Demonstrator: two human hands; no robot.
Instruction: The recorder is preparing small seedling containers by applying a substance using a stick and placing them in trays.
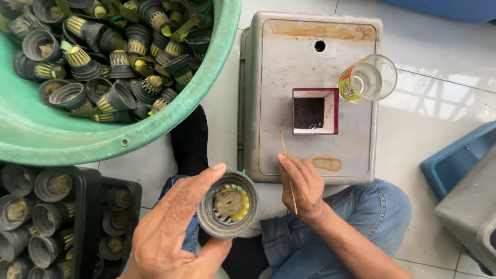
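The left hand (173, 235), at the lower centre of the frame, is wrapped around a small grey net pot (228, 204), thumb over the upper rim and fingers below; the pot contains a brownish fibrous plug on a yellow slotted base. The right hand (302, 186), just right of the pot, pinches a thin wooden stick (288, 170) that points up toward the centre of the frame. Directly above the right hand stands a grey metal box (310, 62) with rust stains and a round hole near its top edge. On it rests a small square carton (314, 111) holding fine dark granules, and at its right edge a clear plastic cup (369, 78) with a yellow label. A large green basin (62, 139) at the upper left holds many dark net pots with yellow slots. Black trays (88, 206) at the lower left carry filled pots in rows. The floor is white tile.
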